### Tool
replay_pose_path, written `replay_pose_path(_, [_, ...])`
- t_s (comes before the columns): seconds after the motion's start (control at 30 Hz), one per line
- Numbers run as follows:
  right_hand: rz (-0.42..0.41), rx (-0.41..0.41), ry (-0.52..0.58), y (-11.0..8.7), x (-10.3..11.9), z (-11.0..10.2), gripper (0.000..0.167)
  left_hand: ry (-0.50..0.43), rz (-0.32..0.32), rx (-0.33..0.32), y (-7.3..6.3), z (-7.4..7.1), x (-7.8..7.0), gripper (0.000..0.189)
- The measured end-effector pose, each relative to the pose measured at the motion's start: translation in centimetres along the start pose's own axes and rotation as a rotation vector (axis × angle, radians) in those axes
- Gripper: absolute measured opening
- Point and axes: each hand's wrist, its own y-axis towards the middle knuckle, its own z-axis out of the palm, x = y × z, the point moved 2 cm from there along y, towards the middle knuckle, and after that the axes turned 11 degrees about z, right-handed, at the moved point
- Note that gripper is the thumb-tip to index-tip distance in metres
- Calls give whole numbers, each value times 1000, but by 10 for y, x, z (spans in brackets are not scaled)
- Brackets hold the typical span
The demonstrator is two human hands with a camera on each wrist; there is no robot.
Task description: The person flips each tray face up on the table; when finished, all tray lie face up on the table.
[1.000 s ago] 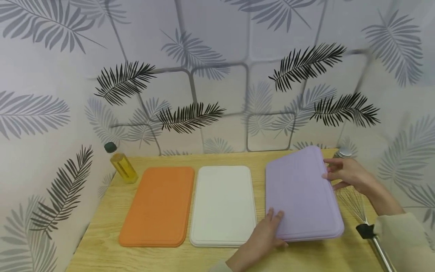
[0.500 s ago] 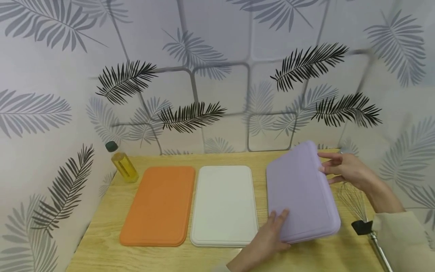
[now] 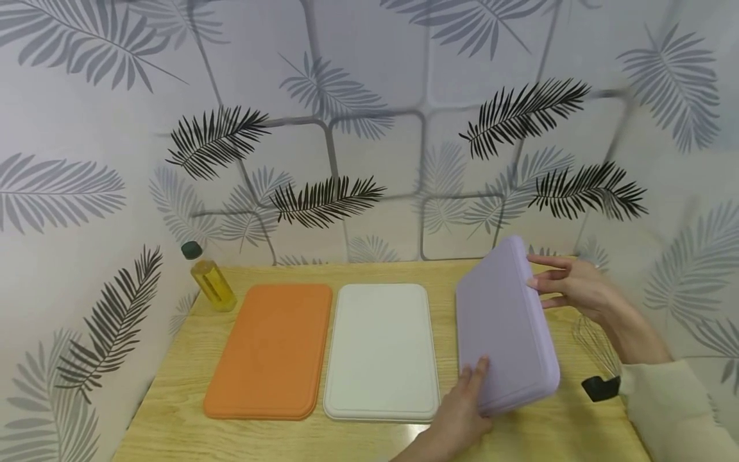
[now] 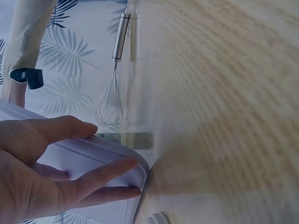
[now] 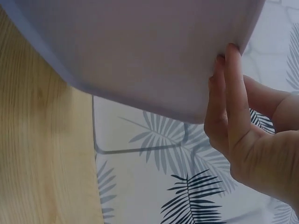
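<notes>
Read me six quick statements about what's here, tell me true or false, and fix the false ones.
1. The left hand and right hand both hold the lilac board. True.
2. The lilac board lies flat. False: it is tilted, its right side raised.
3. The white board lies between the orange board and the lilac one. True.
4. The left hand grips the orange board. False: neither hand touches it.
5. The bottle has a dark cap. True.
6. The bottle is right of the boards. False: it is left; the whisk is right.
</notes>
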Motion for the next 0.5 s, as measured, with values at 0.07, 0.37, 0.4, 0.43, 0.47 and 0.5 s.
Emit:
replay_pose_path(0.07, [-2,-7,-1,1,2,2,75,-9,-2,-11,0,2,-1,101])
replay_pose_path(0.37, [-12,-73,35,3,16,20,77,-82,49,-105,-2,5,-4,103])
replay_pose_path(0.4, [-16,-78,45,3,17,22,77,-96,77,-134,-2,5,-5,104])
replay_pose_path(0.43, [-20,-81,58,4,19,24,77,-102,111,-169,-2,4,-5,105])
replay_pose_path(0.47, [-26,-83,67,5,21,27,76,-107,143,-204,-2,4,-6,105])
replay_pose_path(0.5, [-30,-86,75,7,23,29,76,-112,168,-235,-2,3,-6,106])
